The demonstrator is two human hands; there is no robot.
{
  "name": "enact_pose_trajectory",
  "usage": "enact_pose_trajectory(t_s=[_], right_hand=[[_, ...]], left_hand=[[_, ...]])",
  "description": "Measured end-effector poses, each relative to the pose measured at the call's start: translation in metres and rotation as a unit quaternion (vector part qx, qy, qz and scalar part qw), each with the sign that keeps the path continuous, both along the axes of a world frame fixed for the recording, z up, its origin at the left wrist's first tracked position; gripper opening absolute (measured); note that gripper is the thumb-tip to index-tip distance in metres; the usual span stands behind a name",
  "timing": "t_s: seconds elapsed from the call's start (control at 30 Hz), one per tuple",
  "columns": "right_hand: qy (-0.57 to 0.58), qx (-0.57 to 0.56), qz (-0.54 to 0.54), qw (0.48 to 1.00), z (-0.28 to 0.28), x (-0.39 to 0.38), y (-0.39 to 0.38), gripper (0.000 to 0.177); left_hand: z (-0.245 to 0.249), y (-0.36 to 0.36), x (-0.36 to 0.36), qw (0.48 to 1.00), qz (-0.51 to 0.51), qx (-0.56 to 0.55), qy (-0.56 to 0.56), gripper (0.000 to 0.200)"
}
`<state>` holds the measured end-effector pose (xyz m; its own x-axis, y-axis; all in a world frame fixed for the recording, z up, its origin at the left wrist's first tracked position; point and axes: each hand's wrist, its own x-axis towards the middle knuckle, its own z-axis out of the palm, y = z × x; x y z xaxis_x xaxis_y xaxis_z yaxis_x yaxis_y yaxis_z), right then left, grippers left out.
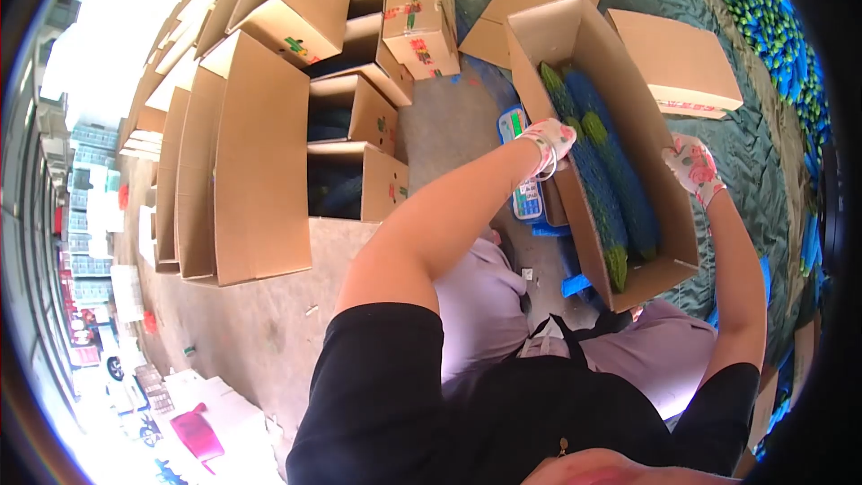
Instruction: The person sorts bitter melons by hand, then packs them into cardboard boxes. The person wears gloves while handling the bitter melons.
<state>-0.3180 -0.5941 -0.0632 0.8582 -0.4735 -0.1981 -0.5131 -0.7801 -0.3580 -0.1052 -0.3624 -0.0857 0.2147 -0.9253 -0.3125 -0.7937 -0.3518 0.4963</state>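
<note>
An open cardboard box (pixel 588 189) stands tilted in front of me. Inside it lie several long green bitter gourds (pixel 600 166) in blue net sleeves. My left hand (pixel 549 142), in a white glove with a pink floral print, is closed over the box's left edge. On the opposite side my right hand (pixel 695 167), gloved the same way, grips the right edge, its fingers partly hidden by the wall. Under the box's left side a blue digital scale (pixel 528 201) shows its keypad and green display; the rest of it is covered.
Rows of cardboard boxes (pixel 260 153) stand to the left, several holding dark produce. A closed printed box (pixel 420 9) is at the back. Another carton (pixel 678 63) lies on the green tarp (pixel 745 162). At the far right is a heap of blue-sleeved gourds (pixel 772 27).
</note>
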Motion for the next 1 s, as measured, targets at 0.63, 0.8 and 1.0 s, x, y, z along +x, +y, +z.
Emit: enact_pose_trajectory(t_s=[0.63,0.8,1.0], right_hand=[[-0.268,-0.072,0.071,0.958,0.142,0.307,0.127,0.027],[-0.285,0.003,0.135,0.949,0.096,0.428,0.197,0.046],[-0.224,0.370,0.106,0.896,0.021,0.296,0.152,0.055]], left_hand=[[0.221,0.127,0.269,0.834,0.331,-0.094,-0.431,0.043],[0.228,0.150,0.196,0.750,0.273,-0.522,-0.300,0.041],[0.031,0.208,0.113,0.864,0.226,-0.342,-0.290,0.015]])
